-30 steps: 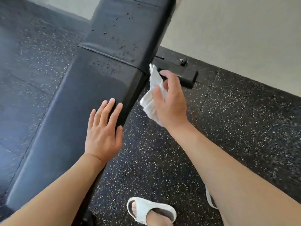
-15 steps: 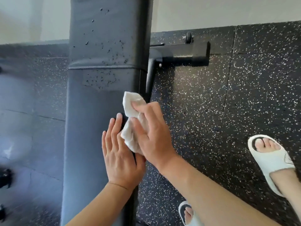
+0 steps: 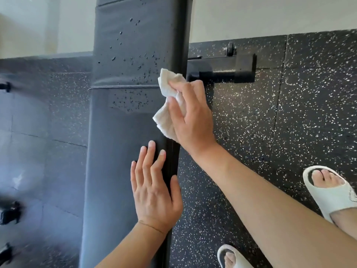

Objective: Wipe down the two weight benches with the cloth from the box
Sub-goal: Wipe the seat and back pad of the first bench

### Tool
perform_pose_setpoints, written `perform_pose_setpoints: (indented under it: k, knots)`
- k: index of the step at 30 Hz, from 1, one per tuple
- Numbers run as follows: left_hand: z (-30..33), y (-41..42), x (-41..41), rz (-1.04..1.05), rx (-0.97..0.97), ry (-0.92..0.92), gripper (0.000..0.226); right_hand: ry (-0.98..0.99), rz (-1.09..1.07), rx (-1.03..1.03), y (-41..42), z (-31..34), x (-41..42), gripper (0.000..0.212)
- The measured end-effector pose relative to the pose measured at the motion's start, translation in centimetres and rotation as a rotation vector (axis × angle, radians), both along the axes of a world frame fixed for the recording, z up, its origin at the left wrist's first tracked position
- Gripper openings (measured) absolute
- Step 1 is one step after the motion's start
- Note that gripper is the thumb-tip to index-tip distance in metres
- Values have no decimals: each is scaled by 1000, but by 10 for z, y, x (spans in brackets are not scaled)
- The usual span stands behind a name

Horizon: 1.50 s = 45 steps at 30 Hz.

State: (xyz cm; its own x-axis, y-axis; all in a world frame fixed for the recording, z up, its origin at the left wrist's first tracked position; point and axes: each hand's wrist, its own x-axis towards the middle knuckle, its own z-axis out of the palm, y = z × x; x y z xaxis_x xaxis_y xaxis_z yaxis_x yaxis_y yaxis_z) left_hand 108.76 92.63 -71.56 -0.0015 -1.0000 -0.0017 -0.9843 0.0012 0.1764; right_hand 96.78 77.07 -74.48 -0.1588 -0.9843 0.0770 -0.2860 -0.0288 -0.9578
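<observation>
A long black padded weight bench (image 3: 119,155) runs from the bottom of the view up to the wall. Droplets speckle its far pad around the seam. My right hand (image 3: 191,120) grips a crumpled white cloth (image 3: 167,105) and presses it against the bench's right edge, just below the seam. My left hand (image 3: 154,190) lies flat and empty on the near right part of the pad, fingers spread. Only one bench shows, and the box is out of view.
The bench's black metal foot bar (image 3: 228,69) sticks out to the right near the pale wall (image 3: 270,14). Speckled black rubber floor (image 3: 270,132) surrounds the bench. My two feet in white slides (image 3: 332,192) stand at the right. Dark hardware (image 3: 9,211) lies at the left edge.
My right hand has carried the cloth up along the bench's right edge, away from my left hand. The left hand stays flat on the pad. The camera has moved closer.
</observation>
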Motion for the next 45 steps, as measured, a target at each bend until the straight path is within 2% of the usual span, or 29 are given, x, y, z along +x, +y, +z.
perform_pose_setpoints:
  k: [4,7,10,12,14,18,23,25,29,34,37,41,45]
  knots:
    - [10,-3,-5,18,40,83,62,-30,91,4,35,-6,-8,25]
    - [25,-2,14,-64,133,173,64,-71,175,38,70,-5,-11,26]
    - [34,-6,57,-181,126,99,64,-43,245,43,111,-3,-8,28]
    - [29,-2,69,-127,110,-7,65,-59,247,89,140,-4,-2,27]
    - [22,4,69,-92,84,10,66,-104,226,117,161,0,8,26]
    - [12,5,79,-137,61,14,66,-131,113,104,141,6,15,29]
    - [13,4,74,-128,64,0,67,-119,-165,70,31,9,17,28]
    - [14,3,77,-131,67,-8,68,-105,-212,70,10,10,19,28]
    - [14,5,76,-126,64,-9,67,-82,-151,66,55,10,27,27]
    - [11,4,79,-120,64,-12,69,-120,-32,127,189,4,49,31]
    - [8,4,79,-123,51,-36,70,-140,-4,184,241,3,60,34]
    - [7,5,80,-117,53,-36,70,-149,-1,175,236,0,59,32]
    - [7,5,80,-122,57,-35,68,-155,1,126,173,-4,42,29]
